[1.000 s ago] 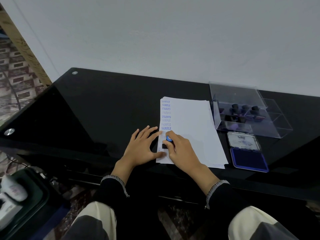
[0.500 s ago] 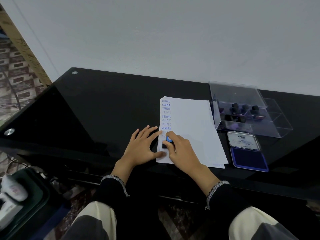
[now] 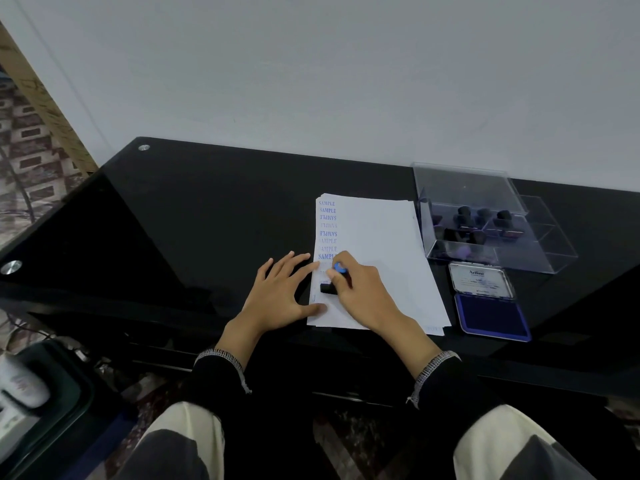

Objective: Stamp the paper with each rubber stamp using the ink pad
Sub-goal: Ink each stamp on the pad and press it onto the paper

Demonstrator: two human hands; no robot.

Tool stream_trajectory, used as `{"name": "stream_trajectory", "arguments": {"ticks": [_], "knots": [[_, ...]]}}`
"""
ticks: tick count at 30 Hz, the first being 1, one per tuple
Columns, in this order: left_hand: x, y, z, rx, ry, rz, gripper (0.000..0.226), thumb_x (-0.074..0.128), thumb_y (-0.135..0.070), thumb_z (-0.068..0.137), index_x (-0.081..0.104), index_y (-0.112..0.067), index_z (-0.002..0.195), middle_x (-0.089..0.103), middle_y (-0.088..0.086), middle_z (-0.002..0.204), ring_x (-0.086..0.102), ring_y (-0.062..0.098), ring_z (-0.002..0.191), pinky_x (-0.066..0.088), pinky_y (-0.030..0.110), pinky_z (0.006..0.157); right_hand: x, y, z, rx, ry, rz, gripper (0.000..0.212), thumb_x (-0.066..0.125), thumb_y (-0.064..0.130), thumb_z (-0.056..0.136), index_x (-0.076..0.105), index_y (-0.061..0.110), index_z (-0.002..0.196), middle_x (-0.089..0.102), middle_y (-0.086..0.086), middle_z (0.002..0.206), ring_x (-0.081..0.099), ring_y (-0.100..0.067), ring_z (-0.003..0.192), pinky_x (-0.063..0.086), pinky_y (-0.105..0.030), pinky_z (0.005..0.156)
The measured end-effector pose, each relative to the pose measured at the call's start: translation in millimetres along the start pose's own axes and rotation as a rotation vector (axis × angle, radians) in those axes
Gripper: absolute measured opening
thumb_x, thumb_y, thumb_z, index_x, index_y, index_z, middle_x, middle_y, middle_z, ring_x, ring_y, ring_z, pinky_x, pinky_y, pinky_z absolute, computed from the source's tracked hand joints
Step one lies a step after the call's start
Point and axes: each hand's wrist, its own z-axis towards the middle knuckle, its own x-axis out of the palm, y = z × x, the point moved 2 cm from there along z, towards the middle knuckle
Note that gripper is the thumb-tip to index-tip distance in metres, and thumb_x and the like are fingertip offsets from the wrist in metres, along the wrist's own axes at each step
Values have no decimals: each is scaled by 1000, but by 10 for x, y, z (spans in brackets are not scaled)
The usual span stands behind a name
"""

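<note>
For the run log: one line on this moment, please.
right hand presses blue-topped black stamp on white paper | left hand flat, steadying sheet | ink pad open

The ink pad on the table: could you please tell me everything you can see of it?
The ink pad is a flat hinged case lying open on the black table, right of the paper and in front of the clear plastic box. The near half shows a dark blue pad in a brighter blue frame. The lid, folded back flat, has a pale inner label with small print; the brand reads roughly as Artline. Neither hand touches it, and it lies apart from the paper.
</note>
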Motion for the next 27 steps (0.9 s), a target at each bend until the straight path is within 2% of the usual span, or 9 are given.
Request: {"name": "stream_trajectory", "arguments": {"ticks": [2, 5, 7, 9, 12, 16, 20, 23, 27], "knots": [[0, 4, 4, 3, 1, -6, 95, 27, -83, 68, 23, -37, 151, 13, -15, 159, -1, 8, 148, -6, 38, 119, -85, -90, 13, 91, -163, 145, 12, 46, 21, 99, 48, 13, 92, 55, -2, 75, 50, -15, 64, 41, -20, 62], [-1, 10, 15, 3, 9, -3, 96, 28, -84, 68, 22, -38, 151, 13, -14, 160, -1, 9, 148, -6, 39, 120, -219, -245, -27, 255, -397, 412, 15, 47, 18, 99, 52, 7, 91, 58, -11, 72, 52, -14, 60, 43, -20, 58], [-8, 14, 15, 3, 12, -3, 96, 27, -84, 67, 22, -37, 151, 13, -14, 160, -1, 9, 148, -6, 40, 120, -276, -340, -77, 325, -473, 524, 15, 45, 16, 100, 53, 7, 91, 58, -12, 72, 53, -12, 58, 44, -14, 54], [-8, 18, 17, 2, 12, 4, 97, 27, -84, 67, 22, -36, 151, 13, -13, 160, 0, 10, 148, -5, 40, 120, -300, -421, -120, 348, -516, 589, 17, 44, 16, 100, 52, 10, 86, 57, -11, 69, 52, -14, 57, 45, -16, 54], [0, 17, 22, -2, 12, 17, 97, 27, -85, 67, 21, -37, 151, 13, -13, 160, 0, 10, 148, -5, 40, 119, -286, -474, -142, 341, -544, 634, 19, 44, 16, 100, 52, 15, 82, 55, -7, 64, 51, -15, 55, 44, -21, 57], [6, 17, 25, -9, 11, 15, 97, 27, -85, 67, 21, -37, 151, 13, -14, 159, 0, 8, 148, -6, 38, 119, -270, -459, -133, 327, -549, 640, 18, 44, 16, 100, 52, 16, 83, 55, -5, 63, 51, -11, 53, 44, -17, 55], [-1, 16, 30, -9, 5, 13, 97, 26, -86, 67, 20, -37, 151, 13, -14, 159, -1, 9, 148, -7, 37, 118, -271, -448, -129, 304, -518, 621, 15, 44, 16, 101, 52, 14, 88, 55, -7, 65, 52, -10, 55, 43, -14, 55], [-17, 2, 14, -15, 8, -25, 94, 28, -84, 68, 24, -37, 150, 15, -15, 159, 2, 8, 148, -6, 37, 118, -296, -451, -150, 297, -464, 653, 11, 45, 16, 100, 53, 17, 93, 57, -10, 68, 54, -13, 58, 45, -19, 59], [-38, -117, -10, -83, -134, -131, 62, 45, -61, 87, 45, -31, 141, 35, -12, 152, 20, 10, 145, 4, 39, 120, -494, -453, -245, 245, -449, 651, 10, 47, 13, 100, 56, 18, 96, 60, -11, 71, 56, -19, 65, 51, -29, 66]]}}
